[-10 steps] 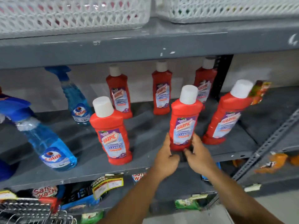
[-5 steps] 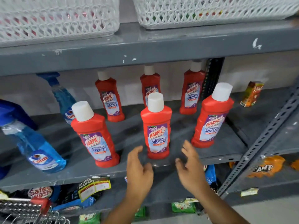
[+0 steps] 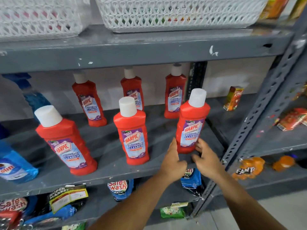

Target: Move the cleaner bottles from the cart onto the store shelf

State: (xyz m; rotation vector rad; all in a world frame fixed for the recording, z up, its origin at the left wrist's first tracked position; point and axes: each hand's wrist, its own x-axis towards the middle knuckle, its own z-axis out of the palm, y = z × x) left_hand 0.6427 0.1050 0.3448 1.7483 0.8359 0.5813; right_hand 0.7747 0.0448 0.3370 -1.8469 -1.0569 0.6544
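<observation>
Several red Harpic cleaner bottles with white caps stand on the grey middle shelf. Three are in the back row. The front row holds a left bottle, a middle bottle and a right bottle. My left hand presses the left side of the right front bottle's base. My right hand presses its right side. That bottle stands upright on the shelf near the front edge.
Blue Colin spray bottles stand at the shelf's left. White lattice baskets sit on the shelf above. A grey slotted post rises at right, with a juice carton and Fanta pouch beyond. Detergent pouches fill the lower shelf.
Both hands let go of the middle front bottle, opened, then moved right and closed around the base of the right front bottle. The view shifted right.
</observation>
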